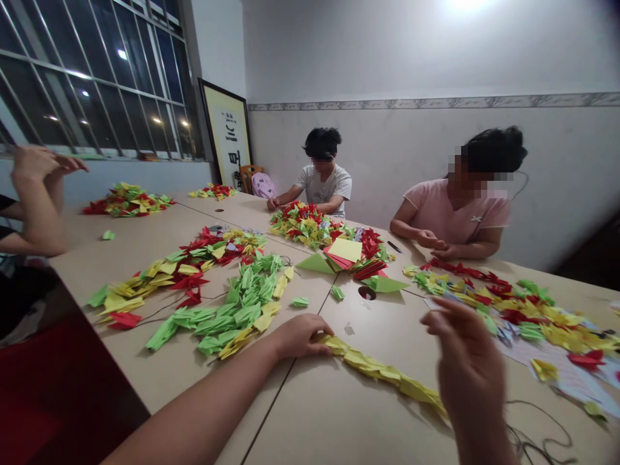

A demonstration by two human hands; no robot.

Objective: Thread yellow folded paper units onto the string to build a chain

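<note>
A string of yellow folded paper pieces (378, 368) runs across the table in front of me. My left hand (303, 336) has its fingers closed round the far left end of this string. Raised above the string's right end is my right hand (467, 361), somewhat blurred, its fingers bent toward the left; whether anything is between them is too unclear to tell. A dark cord (542, 423) lies loosely on the table to the right of my right hand. Green folded strings (242, 310) lie beyond my left forearm.
Mixed paper heaps (305, 226) and paper sheets (346, 250) lie across the table (194, 213). Two people sit opposite; another person's arms (36, 194) are at the left. More coloured strings (533, 310) and printed paper lie right.
</note>
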